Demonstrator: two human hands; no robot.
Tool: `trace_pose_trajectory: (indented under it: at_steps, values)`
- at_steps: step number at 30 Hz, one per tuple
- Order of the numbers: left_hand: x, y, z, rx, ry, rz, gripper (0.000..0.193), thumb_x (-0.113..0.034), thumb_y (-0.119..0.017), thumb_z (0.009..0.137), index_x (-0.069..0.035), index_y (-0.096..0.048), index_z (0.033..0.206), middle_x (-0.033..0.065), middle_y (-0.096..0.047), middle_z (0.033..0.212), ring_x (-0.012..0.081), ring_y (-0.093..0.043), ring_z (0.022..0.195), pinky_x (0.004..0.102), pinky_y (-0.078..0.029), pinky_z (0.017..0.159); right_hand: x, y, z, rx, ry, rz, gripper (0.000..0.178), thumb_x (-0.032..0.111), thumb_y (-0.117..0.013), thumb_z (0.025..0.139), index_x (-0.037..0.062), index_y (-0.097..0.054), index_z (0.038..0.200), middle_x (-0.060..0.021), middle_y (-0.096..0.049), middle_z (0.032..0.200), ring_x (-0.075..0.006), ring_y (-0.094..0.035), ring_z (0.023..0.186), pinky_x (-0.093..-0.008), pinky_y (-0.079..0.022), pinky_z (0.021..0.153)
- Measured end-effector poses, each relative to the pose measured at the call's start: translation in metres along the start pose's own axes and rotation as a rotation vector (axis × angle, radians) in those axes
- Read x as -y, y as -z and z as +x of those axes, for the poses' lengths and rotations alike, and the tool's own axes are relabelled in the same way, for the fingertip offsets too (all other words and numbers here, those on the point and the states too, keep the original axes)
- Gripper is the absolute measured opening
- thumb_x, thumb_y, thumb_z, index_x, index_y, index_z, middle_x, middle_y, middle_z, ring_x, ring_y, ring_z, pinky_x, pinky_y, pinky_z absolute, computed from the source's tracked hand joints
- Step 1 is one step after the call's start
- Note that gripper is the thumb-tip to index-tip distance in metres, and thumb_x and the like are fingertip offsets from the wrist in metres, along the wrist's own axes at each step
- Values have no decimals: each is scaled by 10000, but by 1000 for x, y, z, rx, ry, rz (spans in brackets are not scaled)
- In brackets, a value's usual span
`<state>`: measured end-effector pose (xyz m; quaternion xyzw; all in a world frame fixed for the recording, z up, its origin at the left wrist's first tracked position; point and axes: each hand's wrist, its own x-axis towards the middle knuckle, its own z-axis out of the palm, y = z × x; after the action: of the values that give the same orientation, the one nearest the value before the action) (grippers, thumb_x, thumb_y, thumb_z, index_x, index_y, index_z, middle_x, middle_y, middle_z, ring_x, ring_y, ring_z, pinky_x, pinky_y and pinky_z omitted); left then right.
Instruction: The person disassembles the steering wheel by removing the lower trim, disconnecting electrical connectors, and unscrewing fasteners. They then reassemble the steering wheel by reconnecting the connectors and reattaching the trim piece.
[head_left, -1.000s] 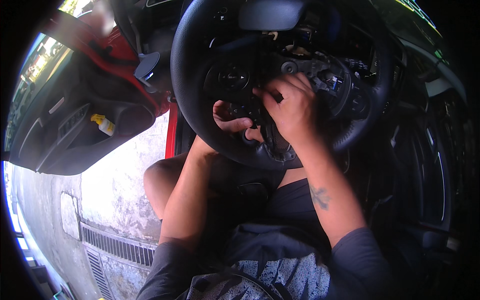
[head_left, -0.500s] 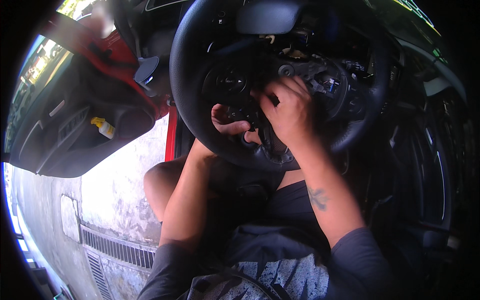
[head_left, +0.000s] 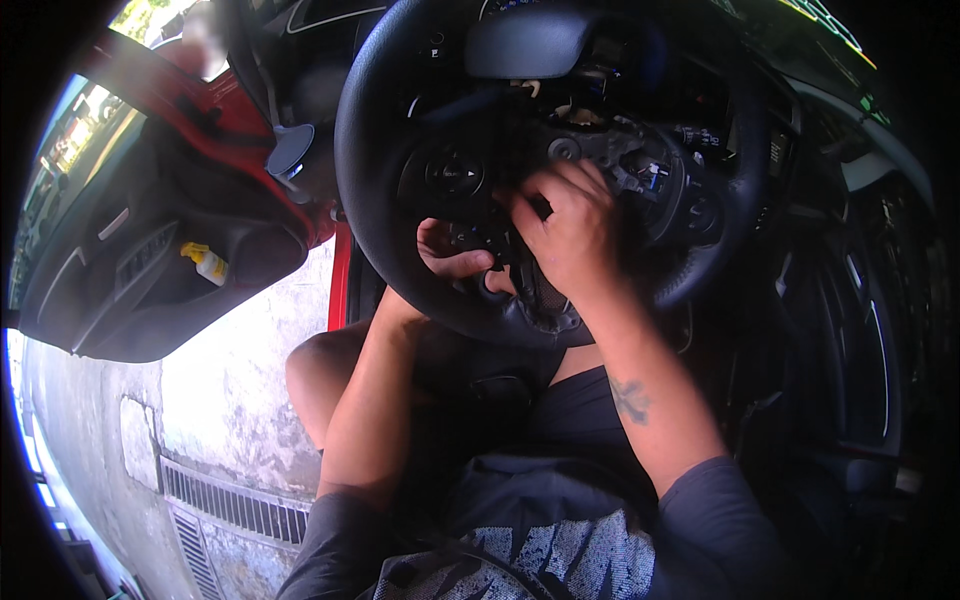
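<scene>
A black steering wheel [head_left: 362,170] stands in front of me, its centre uncovered so that the inner frame and some wiring show. My left hand [head_left: 448,256] is closed around a small black button panel [head_left: 480,240] at the lower left spoke, thumb in front and fingers partly hidden behind it. Close beside it, my right hand [head_left: 572,225] reaches into the wheel's centre with bent fingers pinched together. Whatever those fingertips hold is hidden in shadow. Above the left hand sits a round control pad [head_left: 452,172] on the left spoke.
The red car door [head_left: 200,95] is open on the left, with a yellow-and-white spray bottle [head_left: 207,262] in its pocket. A round grey-blue disc [head_left: 290,150] is near the door hinge. Outside lies concrete with a drain grate [head_left: 235,500].
The whole view has shifted slightly. Both hands stay at the same parts of the wheel, and the right fingers have moved a little toward the left spoke.
</scene>
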<state>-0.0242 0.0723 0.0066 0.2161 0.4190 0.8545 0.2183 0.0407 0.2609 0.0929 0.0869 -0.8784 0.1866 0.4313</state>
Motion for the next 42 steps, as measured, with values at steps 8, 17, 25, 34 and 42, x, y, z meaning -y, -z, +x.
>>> trace_pose_trajectory:
  at_steps: [8, 17, 25, 34, 42]
  values:
    - [4, 3, 0, -21, -4, -8, 575, 94, -905, 786, -39, -720, 1313, 61, -766, 1252, 179, -742, 1130, 328, -596, 1014, -6, -7, 1, -46, 60, 10, 141, 113, -868, 839, 71, -752, 908, -107, -727, 915, -367, -690, 896, -472, -570, 799]
    - [-6, -4, 1, 107, -52, -32, 507, 107, -882, 799, -27, -755, 1271, 77, -801, 1190, 184, -769, 1072, 349, -621, 986, -2, -6, 0, -53, 50, 42, 116, 117, -847, 846, 89, -748, 900, -90, -725, 906, -357, -689, 925, -470, -573, 816]
    - [-4, -10, 3, 111, -89, -72, 494, 108, -888, 796, -15, -756, 1256, 87, -807, 1171, 191, -771, 1067, 359, -621, 993, -5, -6, -1, -28, 14, 8, 107, 119, -830, 844, 87, -744, 899, -93, -730, 922, -359, -689, 947, -474, -578, 822]
    - [-4, -7, 3, 103, -110, -23, 548, 103, -904, 789, -24, -738, 1295, 70, -791, 1226, 194, -761, 1105, 361, -607, 1018, -9, -11, 1, -75, 59, 51, 128, 74, -871, 824, 55, -750, 862, -104, -724, 865, -362, -688, 850, -464, -556, 800]
    - [-3, -5, 3, 88, -87, -5, 564, 109, -897, 791, -43, -729, 1308, 66, -798, 1179, 191, -769, 1074, 345, -623, 975, -10, -11, 1, -98, 93, 53, 124, 103, -866, 847, 54, -754, 866, -110, -722, 868, -362, -688, 859, -463, -556, 800]
